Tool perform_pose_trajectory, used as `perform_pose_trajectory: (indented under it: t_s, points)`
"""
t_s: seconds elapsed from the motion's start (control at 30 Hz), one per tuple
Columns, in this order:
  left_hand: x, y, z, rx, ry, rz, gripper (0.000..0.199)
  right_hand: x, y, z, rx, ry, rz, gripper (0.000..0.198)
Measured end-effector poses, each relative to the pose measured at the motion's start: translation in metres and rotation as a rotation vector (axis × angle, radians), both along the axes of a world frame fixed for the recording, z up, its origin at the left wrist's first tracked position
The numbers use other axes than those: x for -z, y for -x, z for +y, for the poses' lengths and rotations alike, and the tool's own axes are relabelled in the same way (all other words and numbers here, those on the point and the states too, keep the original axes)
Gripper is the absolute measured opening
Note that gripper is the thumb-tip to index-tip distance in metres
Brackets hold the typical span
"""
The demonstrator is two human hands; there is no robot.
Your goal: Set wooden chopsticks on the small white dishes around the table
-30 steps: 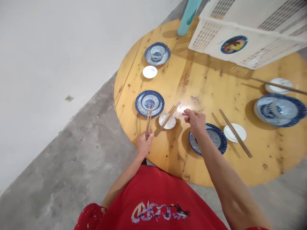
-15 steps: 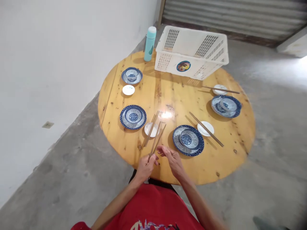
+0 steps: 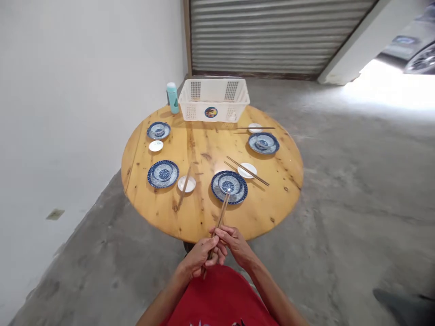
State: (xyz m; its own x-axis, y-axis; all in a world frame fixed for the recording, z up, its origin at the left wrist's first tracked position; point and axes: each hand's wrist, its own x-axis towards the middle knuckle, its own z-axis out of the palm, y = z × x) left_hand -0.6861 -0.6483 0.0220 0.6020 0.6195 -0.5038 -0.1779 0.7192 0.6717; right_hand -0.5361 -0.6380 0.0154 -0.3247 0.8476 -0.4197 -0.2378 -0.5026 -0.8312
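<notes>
Right at the lower centre of the frame, both hands meet on a pair of wooden chopsticks (image 3: 222, 210). The left hand (image 3: 202, 254) has its fingers curled shut around their lower part; the right hand (image 3: 236, 244) has its thumb and fingertips pinched on them higher up. The tips point up the frame, overlapping a blue-rimmed plate (image 3: 242, 192) that carries a patterned bowl (image 3: 228, 184); whether they touch it I cannot tell.

Just beside that plate, to its upper right, sits a white saucer (image 3: 250, 167) with more chopsticks (image 3: 260, 179) lying across it. Left of centre, another saucer (image 3: 192, 183) also has chopsticks (image 3: 183, 192) over it, next to a second blue-rimmed plate (image 3: 174, 180) with a bowl. Two further plate-and-bowl settings stand farther back on the round wooden counter (image 3: 268, 208), one towards the upper left, one right of centre. Near the top, a white plastic basket (image 3: 197, 112) stands beside a turquoise bottle (image 3: 173, 100).
</notes>
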Motion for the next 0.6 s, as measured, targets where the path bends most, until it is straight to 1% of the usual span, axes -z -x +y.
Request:
perform_pose_trajectory:
  t_s: [0.1,0.17,0.23,0.3,0.37,0.43,0.5,0.6]
  points:
    - [-0.001,-0.018,-0.021,0.037,0.011,-0.021,0.068,-0.004,-0.022,-0.018,0.065,-0.046,-0.016,0.056]
    - [0.001,-0.025,-0.035,-0.020,0.033,-0.027,0.066,-0.009,-0.033,-0.025,0.133,-0.119,-0.071,0.053]
    - [0.004,-0.027,-0.048,-0.153,0.103,-0.037,0.060,-0.017,-0.040,-0.028,0.202,-0.175,-0.122,0.051]
    - [0.005,-0.025,-0.055,-0.349,0.209,-0.043,0.050,-0.025,-0.043,-0.029,0.258,-0.197,-0.135,0.049]
    - [0.004,-0.020,-0.058,-0.537,0.312,-0.051,0.044,-0.032,-0.040,-0.031,0.293,-0.219,-0.131,0.047]
    - [0.002,-0.015,-0.056,-0.654,0.368,-0.078,0.045,-0.038,-0.032,-0.035,0.293,-0.258,-0.145,0.044]
    - [-0.001,-0.011,-0.051,-0.695,0.371,-0.144,0.052,-0.043,-0.021,-0.040,0.263,-0.315,-0.194,0.041]
    - [-0.006,-0.002,-0.046,-0.688,0.344,-0.248,0.058,-0.044,0.002,-0.045,0.232,-0.404,-0.285,0.039]
